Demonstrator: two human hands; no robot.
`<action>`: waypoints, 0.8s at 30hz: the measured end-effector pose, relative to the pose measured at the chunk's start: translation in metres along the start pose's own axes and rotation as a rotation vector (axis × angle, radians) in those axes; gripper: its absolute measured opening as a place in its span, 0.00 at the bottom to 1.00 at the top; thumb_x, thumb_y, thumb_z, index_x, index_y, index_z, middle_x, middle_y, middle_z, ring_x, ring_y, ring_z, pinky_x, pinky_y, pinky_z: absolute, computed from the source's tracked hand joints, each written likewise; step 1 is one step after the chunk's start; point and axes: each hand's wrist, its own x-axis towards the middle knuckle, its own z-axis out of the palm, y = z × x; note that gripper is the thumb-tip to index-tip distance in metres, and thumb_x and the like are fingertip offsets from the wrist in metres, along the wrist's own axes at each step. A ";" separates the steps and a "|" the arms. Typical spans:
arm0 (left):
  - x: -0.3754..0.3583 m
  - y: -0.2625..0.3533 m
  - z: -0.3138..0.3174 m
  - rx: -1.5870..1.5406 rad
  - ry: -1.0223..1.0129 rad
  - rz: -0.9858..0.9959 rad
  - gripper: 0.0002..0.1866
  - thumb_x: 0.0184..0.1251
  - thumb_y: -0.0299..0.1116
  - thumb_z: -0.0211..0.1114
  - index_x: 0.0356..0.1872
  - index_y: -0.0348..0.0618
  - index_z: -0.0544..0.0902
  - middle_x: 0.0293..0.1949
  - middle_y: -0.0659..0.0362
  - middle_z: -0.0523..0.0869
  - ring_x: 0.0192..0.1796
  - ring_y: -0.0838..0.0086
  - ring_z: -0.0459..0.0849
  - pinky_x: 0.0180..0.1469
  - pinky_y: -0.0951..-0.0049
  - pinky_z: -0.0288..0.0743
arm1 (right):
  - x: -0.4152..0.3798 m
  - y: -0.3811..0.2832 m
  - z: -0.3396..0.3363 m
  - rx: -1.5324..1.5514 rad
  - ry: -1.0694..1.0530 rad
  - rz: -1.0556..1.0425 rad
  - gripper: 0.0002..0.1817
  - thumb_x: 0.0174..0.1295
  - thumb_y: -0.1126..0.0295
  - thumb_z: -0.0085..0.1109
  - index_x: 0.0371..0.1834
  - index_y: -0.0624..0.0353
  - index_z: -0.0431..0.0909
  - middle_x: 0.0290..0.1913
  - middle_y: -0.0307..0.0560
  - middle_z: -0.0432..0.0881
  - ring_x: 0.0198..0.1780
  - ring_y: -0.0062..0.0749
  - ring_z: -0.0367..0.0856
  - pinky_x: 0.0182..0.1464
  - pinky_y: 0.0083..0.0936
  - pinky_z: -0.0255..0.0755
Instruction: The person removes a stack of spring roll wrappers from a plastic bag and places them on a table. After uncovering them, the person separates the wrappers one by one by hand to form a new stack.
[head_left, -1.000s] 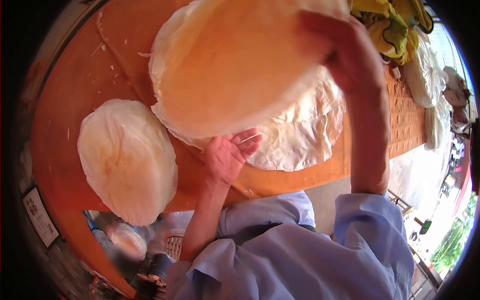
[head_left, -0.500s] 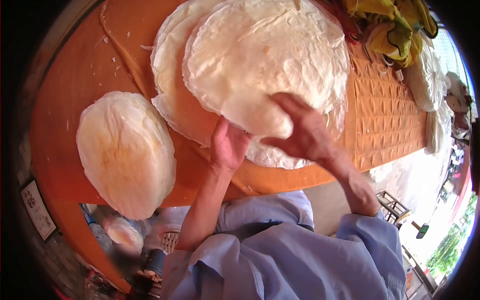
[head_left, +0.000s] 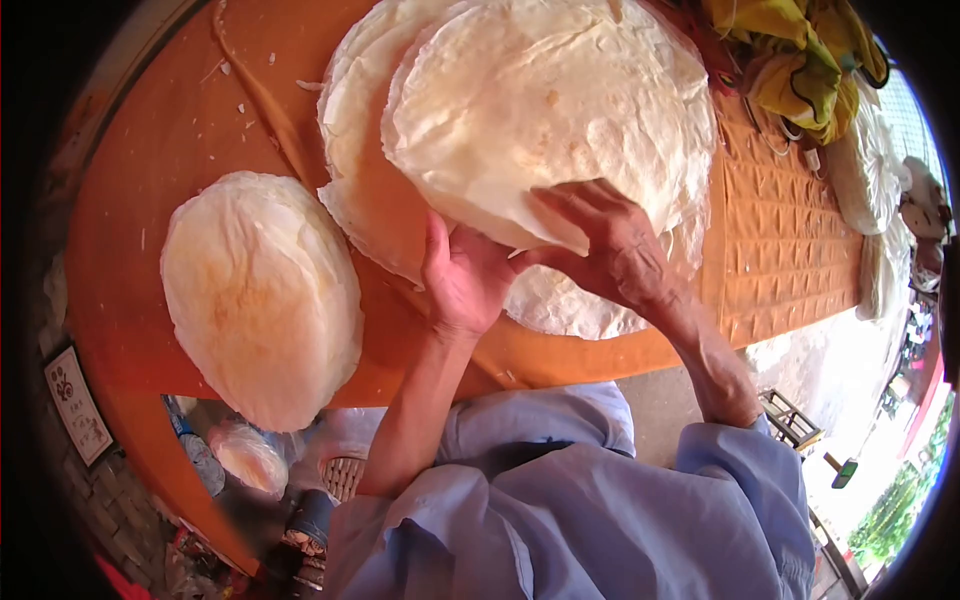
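A wide, thin pale flatbread sheet tops a stack of similar sheets on the orange-covered table. At its near edge, my left hand is turned palm up, thumb spread out, with its fingertips hidden under the rim. My right hand lies over the same edge, its fingers spread on top and its thumb reaching toward the left hand's fingers. Both hands look open, touching the sheet without a visible pinch. Another sheet juts out on the left of the stack.
A smaller oval pile of flatbreads overhangs the near table edge at left. Yellow-green cloth and clear plastic bags are at the far right. A bagged item is below the table, and a metal frame stands on the floor at right.
The near edge of the top sheet, folded up between my hands before, now lies flatter. My right thumb has come closer to my left hand. The view has shifted slightly.
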 end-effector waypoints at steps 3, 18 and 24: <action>0.003 0.007 -0.004 0.023 0.018 0.025 0.38 0.71 0.64 0.46 0.71 0.46 0.61 0.65 0.54 0.72 0.66 0.60 0.72 0.61 0.54 0.73 | -0.002 0.004 0.007 0.170 0.011 0.076 0.14 0.56 0.66 0.69 0.44 0.59 0.84 0.39 0.52 0.84 0.42 0.46 0.82 0.43 0.36 0.78; 0.009 0.023 -0.013 0.096 0.064 0.140 0.31 0.76 0.55 0.47 0.72 0.48 0.60 0.68 0.58 0.70 0.66 0.64 0.72 0.62 0.58 0.71 | 0.020 -0.013 -0.015 -0.129 0.092 0.012 0.08 0.54 0.79 0.63 0.38 0.61 0.83 0.34 0.48 0.85 0.36 0.41 0.84 0.38 0.32 0.78; 0.011 0.028 -0.025 0.224 0.156 0.194 0.20 0.76 0.42 0.53 0.62 0.43 0.72 0.55 0.58 0.81 0.54 0.70 0.82 0.53 0.65 0.81 | 0.011 0.002 0.017 -0.094 0.070 0.048 0.07 0.53 0.76 0.63 0.36 0.60 0.82 0.32 0.47 0.84 0.36 0.43 0.82 0.37 0.34 0.78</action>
